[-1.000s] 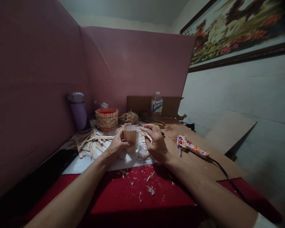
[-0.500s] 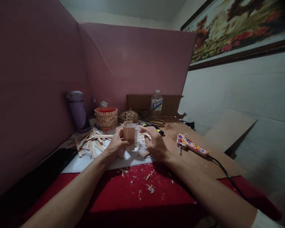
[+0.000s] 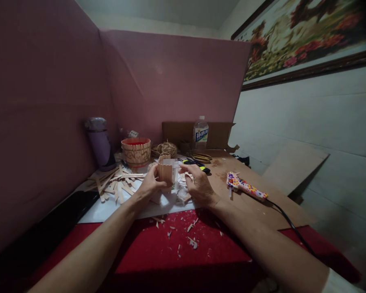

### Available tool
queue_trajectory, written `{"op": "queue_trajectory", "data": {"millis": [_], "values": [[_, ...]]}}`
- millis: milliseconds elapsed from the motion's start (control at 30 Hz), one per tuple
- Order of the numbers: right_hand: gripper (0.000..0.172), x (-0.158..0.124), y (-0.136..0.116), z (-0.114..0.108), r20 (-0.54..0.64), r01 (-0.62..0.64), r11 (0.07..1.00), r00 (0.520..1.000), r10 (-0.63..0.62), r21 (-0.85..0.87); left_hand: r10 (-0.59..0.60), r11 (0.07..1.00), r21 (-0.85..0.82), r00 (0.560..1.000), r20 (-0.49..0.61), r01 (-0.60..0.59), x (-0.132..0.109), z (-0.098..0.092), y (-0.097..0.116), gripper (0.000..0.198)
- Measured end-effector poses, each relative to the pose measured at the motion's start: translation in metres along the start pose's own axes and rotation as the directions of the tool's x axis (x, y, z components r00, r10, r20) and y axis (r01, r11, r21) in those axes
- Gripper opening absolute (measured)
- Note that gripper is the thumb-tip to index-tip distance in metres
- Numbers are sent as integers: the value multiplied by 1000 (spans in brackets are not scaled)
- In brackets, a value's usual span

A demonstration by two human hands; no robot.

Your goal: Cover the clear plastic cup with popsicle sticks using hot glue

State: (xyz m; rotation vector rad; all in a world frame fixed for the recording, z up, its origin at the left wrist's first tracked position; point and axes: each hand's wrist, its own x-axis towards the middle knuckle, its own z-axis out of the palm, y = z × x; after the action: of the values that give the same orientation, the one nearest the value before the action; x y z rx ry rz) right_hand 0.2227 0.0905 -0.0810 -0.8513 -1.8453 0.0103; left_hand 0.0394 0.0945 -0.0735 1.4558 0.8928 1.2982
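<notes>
My left hand (image 3: 152, 180) is closed around the left side of a small clear plastic container (image 3: 175, 173). Flat wooden craft sticks (image 3: 165, 174) stand side by side over part of its wall, while the right part is bare. My right hand (image 3: 198, 181) is close to the container's right side, index finger stretched toward it and thumb apart. Whether that fingertip touches the plastic is hard to see. Nothing shows in the right hand's grasp. Crumpled clear plastic (image 3: 183, 195) lies beneath, between the hands.
Loose craft sticks (image 3: 118, 183) lie left on white paper (image 3: 94, 211). Behind stand a stick-covered pot (image 3: 136, 152), twine (image 3: 164, 149), a purple flask (image 3: 100, 142) and a bottle (image 3: 200, 134). A corded glue gun (image 3: 245, 187) rests right on cardboard (image 3: 262, 211). Wood scraps (image 3: 192, 242) litter the red cloth (image 3: 158, 256).
The container has tilted very slightly in my left hand. My right hand stays almost where it was, and the things on the table have not moved.
</notes>
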Motion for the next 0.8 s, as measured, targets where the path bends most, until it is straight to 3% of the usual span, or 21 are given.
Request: {"op": "queue_trajectory", "data": {"millis": [400,667,800], "values": [[42,0,-1,0,2,10,1000,1000,-10,11,-60,997,39,996,-72,62,-1,-2,3,57],[42,0,-2,0,16,23,1000,1000,-23,13,-49,997,53,994,-97,55,0,-1,3,75],[41,0,-1,1,35,30,1000,999,-30,5,-60,997,34,994,-92,63,0,0,3,66]]}}
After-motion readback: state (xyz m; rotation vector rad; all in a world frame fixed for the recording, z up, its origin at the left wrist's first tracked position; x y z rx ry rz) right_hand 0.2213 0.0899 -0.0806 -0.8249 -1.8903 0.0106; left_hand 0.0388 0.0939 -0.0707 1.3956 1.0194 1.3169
